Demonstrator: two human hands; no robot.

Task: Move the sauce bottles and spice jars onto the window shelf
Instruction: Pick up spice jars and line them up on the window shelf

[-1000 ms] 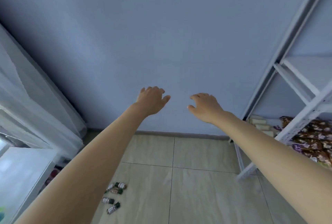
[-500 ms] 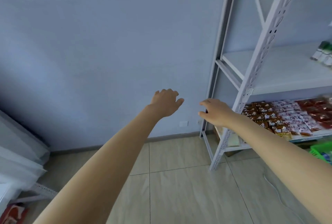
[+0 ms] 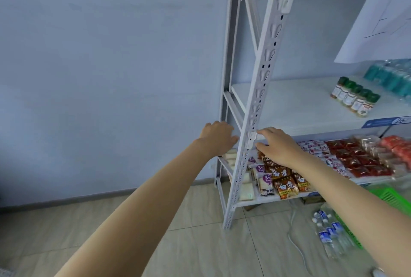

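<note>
Both my arms reach toward a white metal rack (image 3: 262, 90): my left hand (image 3: 219, 137) and right hand (image 3: 279, 146) are empty, fingers loosely spread, on either side of its front upright. The spice jars (image 3: 354, 97), green-capped, stand in a row on the rack's middle shelf, well apart from both hands. Snack packets (image 3: 287, 179) fill the shelf below.

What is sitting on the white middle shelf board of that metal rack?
A row of green-capped spice jars and teal-wrapped bottles behind them. A hanging white paper sheet hides the rest.
</note>
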